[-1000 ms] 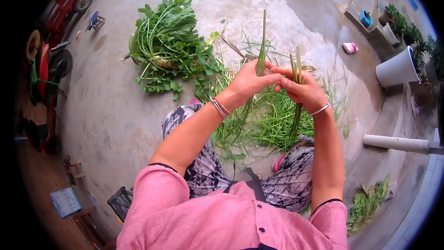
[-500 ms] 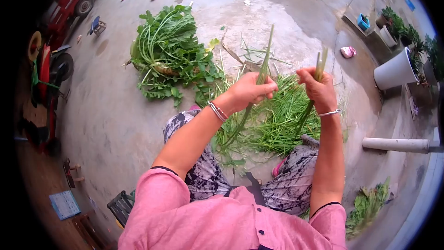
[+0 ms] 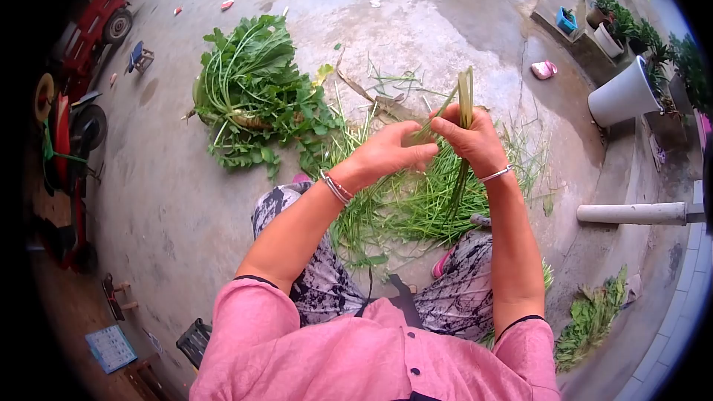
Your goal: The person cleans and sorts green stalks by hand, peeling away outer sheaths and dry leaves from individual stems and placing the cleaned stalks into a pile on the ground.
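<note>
My right hand (image 3: 475, 138) is closed around a bunch of long, thin green stalks (image 3: 466, 93), their pale ends pointing up and the green parts hanging below the fist. Close by on its left is my left hand (image 3: 388, 151), with thumb and fingers apart. A few stalks slant between the two hands, pinched near the right thumb. Under both hands, a loose heap of similar green stalks (image 3: 423, 212) covers the ground between my legs. The exact kind of plant is hard to tell.
A large pile of leafy greens with pale roots (image 3: 252, 93) lies at the left. Several potted plants and a white bucket (image 3: 625, 96) stand along the right edge. A white pipe (image 3: 631, 214) juts in below them. More leaves (image 3: 592, 319) lie at lower right.
My hands have come closer together. Stalks that my left hand held have passed to my right hand, and the left fingers have loosened. The view has shifted slightly.
</note>
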Demonstrator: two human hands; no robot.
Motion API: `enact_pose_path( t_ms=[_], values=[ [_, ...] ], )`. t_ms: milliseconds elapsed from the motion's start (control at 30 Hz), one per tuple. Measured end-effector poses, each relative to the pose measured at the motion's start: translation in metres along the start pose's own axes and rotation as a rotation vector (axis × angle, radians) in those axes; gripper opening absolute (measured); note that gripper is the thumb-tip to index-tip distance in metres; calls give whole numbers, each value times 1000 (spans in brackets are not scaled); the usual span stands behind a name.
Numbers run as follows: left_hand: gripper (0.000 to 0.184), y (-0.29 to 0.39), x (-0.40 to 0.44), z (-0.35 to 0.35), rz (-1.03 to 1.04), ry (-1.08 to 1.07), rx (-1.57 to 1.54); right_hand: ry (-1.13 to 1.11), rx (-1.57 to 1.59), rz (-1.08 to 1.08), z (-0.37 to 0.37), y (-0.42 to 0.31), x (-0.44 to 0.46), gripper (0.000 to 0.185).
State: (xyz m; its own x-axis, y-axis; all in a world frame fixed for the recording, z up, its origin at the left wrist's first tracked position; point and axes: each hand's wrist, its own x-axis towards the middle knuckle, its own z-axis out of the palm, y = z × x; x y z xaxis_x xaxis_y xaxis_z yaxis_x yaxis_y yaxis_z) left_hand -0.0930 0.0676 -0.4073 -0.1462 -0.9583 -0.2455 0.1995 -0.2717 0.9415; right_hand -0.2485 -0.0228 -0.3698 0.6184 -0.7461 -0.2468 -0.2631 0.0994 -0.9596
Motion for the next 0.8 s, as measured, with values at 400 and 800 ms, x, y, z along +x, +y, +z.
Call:
enact_pose_path(
  t_ms=[400, 800],
  values=[
    [29, -7, -5, -71, 273, 347, 940, 228, 443, -148, -51, 2, -5, 20],
    [30, -3, -4, -65, 253, 484, 854, 204, 374, -124, -41, 2, -7, 18]
  ],
)
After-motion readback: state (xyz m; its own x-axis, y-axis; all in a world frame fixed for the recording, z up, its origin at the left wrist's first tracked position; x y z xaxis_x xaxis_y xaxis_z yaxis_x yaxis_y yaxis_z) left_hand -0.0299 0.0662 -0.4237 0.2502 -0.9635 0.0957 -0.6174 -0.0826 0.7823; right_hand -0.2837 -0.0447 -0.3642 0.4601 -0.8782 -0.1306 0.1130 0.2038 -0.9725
